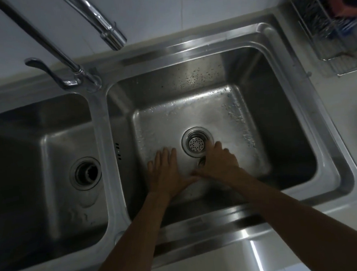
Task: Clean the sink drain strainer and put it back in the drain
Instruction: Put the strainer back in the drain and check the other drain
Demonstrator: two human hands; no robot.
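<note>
A double stainless sink filled the head view, set into a pale table. The strainer, a small perforated metal disc, sat down inside the drain ring of the right-hand basin, a little toward 4 o'clock of that basin's floor centre. Water droplets beaded the floor toward 12 and 2 o'clock of the drain.

Both hands were low in that basin. The left hand lay flat at about 8 o'clock of the drain, fingers straight and together, pressed palm-down on the steel and holding nothing. The right hand was at 5 o'clock of the drain, its fingers curled downward with the tips at the ring's near edge; a small dark shape showed beneath the palm, but whether it was gripped or only shadow could not be told. The two thumbs nearly met between the hands.

The left basin's drain stood open at 9 o'clock of the strainer. The faucet spout hung at 11 o'clock with no water running, its lever farther toward 10 o'clock. A wire rack stood on the table at 2 o'clock.
</note>
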